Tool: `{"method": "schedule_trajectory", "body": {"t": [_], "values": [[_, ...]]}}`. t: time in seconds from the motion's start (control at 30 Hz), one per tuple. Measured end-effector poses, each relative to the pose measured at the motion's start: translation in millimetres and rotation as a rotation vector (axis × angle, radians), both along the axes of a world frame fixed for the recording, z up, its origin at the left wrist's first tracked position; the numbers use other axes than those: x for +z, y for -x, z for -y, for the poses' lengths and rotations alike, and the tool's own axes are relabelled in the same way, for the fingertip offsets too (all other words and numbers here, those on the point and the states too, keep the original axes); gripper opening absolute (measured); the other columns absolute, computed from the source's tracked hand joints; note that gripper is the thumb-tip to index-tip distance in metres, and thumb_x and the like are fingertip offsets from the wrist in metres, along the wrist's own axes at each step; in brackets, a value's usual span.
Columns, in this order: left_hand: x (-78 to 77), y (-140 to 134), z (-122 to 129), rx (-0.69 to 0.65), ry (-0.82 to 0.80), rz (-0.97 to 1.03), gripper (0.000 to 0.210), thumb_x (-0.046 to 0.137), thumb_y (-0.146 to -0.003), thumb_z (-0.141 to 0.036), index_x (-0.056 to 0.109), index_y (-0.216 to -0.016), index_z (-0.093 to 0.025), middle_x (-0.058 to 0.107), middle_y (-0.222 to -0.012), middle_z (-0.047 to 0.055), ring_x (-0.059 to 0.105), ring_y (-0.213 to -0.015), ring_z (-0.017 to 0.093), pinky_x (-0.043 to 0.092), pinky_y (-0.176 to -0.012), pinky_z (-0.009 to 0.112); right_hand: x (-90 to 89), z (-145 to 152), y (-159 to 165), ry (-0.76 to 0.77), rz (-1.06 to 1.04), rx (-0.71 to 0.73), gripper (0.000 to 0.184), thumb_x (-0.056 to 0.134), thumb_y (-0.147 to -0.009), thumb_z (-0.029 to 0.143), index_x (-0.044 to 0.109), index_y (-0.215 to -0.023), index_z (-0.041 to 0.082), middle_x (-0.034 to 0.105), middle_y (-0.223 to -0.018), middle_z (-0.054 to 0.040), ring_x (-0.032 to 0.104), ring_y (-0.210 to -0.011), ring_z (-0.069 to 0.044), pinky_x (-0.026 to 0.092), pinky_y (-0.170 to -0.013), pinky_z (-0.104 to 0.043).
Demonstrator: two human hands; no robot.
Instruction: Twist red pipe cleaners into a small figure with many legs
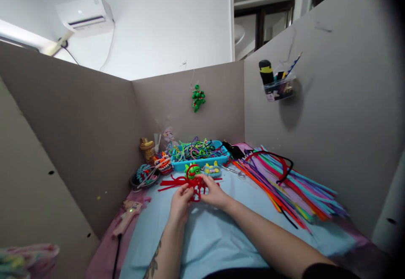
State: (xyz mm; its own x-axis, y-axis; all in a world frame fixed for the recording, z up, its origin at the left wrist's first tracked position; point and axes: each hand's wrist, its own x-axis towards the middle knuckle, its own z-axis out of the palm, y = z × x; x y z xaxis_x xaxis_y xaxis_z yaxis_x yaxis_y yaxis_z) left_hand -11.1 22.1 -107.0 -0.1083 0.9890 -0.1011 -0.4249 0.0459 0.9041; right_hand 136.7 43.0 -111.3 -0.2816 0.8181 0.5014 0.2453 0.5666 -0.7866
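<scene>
Between my two hands is a looped shape of bent red pipe cleaners (196,192), held just above the blue cloth. My left hand (181,201) pinches its left side, fingers closed. From the right, my right hand (213,191) grips its upper right part between thumb and fingers. More red pipe cleaners (171,182) lie loose on the cloth to the left, behind my hands. Just beyond stand a green fuzzy figure (191,170) and a yellow-and-blue one (211,169). The exact joins in the red shape are too small to make out.
A blue tray (201,162) of tangled pipe cleaners stands at the back. Many coloured pipe cleaners (278,182) spread along the right. Scissors (234,171) lie near the tray. At left are a dark bowl (136,182) and a pink glue gun (127,218) with a cord. Grey partitions (190,123) enclose the table.
</scene>
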Motion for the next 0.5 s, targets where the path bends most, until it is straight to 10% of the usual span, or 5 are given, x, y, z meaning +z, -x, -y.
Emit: {"method": "schedule_trajectory", "body": {"t": [0.3,0.5], "values": [[1.9,1,1,-0.012,0.048,0.037,0.044,0.079,-0.052,-0.028,0.060,-0.090,-0.017,0.062,-0.067,-0.002,0.055,-0.054,0.009,0.038,-0.052,0.021,3.7,3,3,-0.069,-0.086,-0.108,0.053,0.062,-0.070,0.020,0.044,-0.120,0.021,0.056,-0.093,-0.0040,0.054,-0.090,-0.018,0.043,-0.086,-0.035],[2.8,0,2,0.002,0.072,0.074,0.043,0.080,-0.051,-0.023,0.061,-0.088,-0.017,0.060,-0.064,-0.003,0.055,-0.054,0.008,0.039,-0.053,0.021,11.8,5,-3,-0.310,0.003,-0.179,0.005,0.059,-0.076,0.021,0.059,-0.071,0.019,0.060,-0.073,-0.0022,0.054,-0.078,-0.018,0.042,-0.076,-0.032]]}}
